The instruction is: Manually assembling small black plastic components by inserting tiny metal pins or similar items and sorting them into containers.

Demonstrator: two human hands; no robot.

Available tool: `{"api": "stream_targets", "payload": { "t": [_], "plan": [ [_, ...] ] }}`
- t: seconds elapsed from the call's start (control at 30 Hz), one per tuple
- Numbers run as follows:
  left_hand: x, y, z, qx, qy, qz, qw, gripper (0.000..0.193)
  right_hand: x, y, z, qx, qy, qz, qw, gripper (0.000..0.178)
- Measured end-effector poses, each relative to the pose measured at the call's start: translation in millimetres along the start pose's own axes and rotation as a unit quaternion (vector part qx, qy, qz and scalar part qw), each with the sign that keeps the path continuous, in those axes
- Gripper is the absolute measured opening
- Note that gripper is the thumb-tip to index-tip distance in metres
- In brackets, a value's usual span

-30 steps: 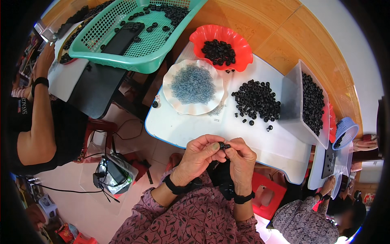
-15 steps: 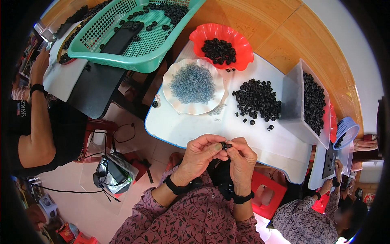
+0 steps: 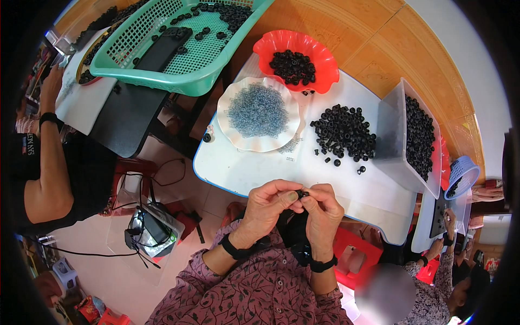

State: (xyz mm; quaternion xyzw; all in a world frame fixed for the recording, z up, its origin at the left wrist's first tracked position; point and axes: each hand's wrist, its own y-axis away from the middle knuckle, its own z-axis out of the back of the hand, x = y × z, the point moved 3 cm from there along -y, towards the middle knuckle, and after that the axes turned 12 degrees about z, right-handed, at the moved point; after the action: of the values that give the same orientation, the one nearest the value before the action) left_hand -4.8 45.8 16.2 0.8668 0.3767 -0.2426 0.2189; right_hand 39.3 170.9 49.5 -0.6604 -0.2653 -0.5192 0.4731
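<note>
Small black plastic parts (image 3: 301, 194) are pinched between both hands, just off the near edge of the white table (image 3: 222, 168). My left hand (image 3: 271, 203) grips from one side with thumb and forefinger; my right hand (image 3: 322, 208) pinches from the other. The fingertips nearly meet and partly cover what they hold. Beyond them lies a pile of loose black parts (image 3: 344, 132). A white scalloped dish (image 3: 230, 138) holds many tiny clear bluish pieces (image 3: 259, 116). Behind it, a red scalloped bowl (image 3: 327, 70) contains more black parts (image 3: 292, 66).
A translucent bin (image 3: 391, 141) of black parts stands at the table's right. Far left, a green basket (image 3: 157, 84) sits near a co-worker's arm (image 3: 54, 168). Another person's hand (image 3: 449, 219) works at right. Cables and a box (image 3: 154, 227) lie on the floor at left.
My two hands have drawn slightly closer together around the black parts. At right, the co-worker's hand has shifted slightly.
</note>
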Motion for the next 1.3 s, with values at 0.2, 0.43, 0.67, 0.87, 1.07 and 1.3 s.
{"api": "stream_targets", "payload": {
  "t": [0.2, 0.43, 0.67, 0.87, 1.07, 1.3],
  "plan": [
    [-6, 1, -1, -0.003, -0.052, -0.020, 0.998, 0.018, 8, -3, 0, 0.036, 0.048, 0.011, 0.998, 0.013],
    [-11, 1, -5, 0.009, -0.120, -0.046, 0.992, 0.016, 12, -4, 0, 0.015, -0.010, -0.047, 0.999, 0.015],
    [-12, 2, -7, -0.005, -0.121, -0.033, 0.992, 0.015, 18, 0, -4, 0.029, 0.093, 0.018, 0.995, 0.016],
    [-12, 2, -5, -0.027, -0.123, -0.046, 0.991, 0.015, 22, 1, -9, 0.044, 0.136, 0.055, 0.988, 0.018],
    [-9, 2, -2, -0.019, -0.095, -0.010, 0.995, 0.019, 20, 1, -6, 0.025, 0.088, -0.008, 0.996, 0.015],
    [-5, 1, 0, 0.016, 0.060, 0.047, 0.997, 0.024, 13, 4, -7, -0.004, 0.005, -0.046, 0.999, 0.014]
  ]
}}
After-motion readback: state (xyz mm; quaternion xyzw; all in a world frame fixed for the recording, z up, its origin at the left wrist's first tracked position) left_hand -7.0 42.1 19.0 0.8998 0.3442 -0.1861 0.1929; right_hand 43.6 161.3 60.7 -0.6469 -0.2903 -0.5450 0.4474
